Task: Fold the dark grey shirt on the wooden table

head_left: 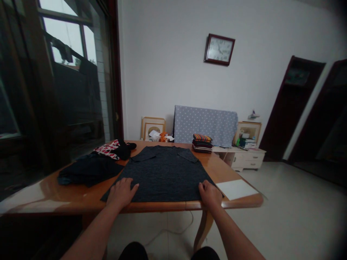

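Observation:
A dark grey T-shirt (162, 171) lies spread flat on the wooden table (54, 196), its hem toward me. My left hand (121, 192) rests palm down on the shirt's near left corner, fingers spread. At the near right corner of the hem, my right hand (209, 193) has its fingers curled against the cloth; whether it pinches the fabric cannot be made out.
A dark garment (86, 169) and a red-and-white patterned one (111, 148) lie at the table's left. A folded stack of clothes (202, 143) sits at the far right edge. A white sheet (236, 189) lies at the near right corner. A white cabinet (245, 157) stands beyond.

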A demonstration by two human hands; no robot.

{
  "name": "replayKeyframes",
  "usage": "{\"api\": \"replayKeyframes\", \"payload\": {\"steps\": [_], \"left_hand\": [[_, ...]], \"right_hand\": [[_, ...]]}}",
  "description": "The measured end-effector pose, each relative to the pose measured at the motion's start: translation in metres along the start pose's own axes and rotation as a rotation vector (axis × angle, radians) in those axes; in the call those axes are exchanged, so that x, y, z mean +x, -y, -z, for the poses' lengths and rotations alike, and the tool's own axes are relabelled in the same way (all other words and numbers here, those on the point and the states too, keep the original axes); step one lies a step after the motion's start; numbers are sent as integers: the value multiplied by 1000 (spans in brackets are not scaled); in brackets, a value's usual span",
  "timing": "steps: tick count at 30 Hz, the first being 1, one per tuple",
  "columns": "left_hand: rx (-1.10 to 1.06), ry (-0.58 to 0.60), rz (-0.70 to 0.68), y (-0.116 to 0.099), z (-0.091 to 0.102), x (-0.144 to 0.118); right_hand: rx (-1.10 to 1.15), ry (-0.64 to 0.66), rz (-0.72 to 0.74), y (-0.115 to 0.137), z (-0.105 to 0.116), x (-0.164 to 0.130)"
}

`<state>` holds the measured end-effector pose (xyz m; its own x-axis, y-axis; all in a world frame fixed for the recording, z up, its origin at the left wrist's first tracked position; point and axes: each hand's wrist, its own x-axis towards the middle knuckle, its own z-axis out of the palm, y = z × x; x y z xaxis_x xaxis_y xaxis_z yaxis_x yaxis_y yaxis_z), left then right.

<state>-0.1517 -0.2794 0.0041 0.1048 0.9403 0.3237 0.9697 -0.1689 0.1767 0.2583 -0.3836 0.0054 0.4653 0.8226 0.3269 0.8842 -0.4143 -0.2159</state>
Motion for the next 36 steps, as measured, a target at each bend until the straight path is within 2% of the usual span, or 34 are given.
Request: {"api": "replayKeyframes", "payload": {"steps": [23,36], "left_hand": [[45,-10,-17,-2,-2,-1],[12,23,15,-6,4,-3]], "right_hand": [[-43,70,-48,1,5,1],[-35,113,-63,7,16,-2]]}}
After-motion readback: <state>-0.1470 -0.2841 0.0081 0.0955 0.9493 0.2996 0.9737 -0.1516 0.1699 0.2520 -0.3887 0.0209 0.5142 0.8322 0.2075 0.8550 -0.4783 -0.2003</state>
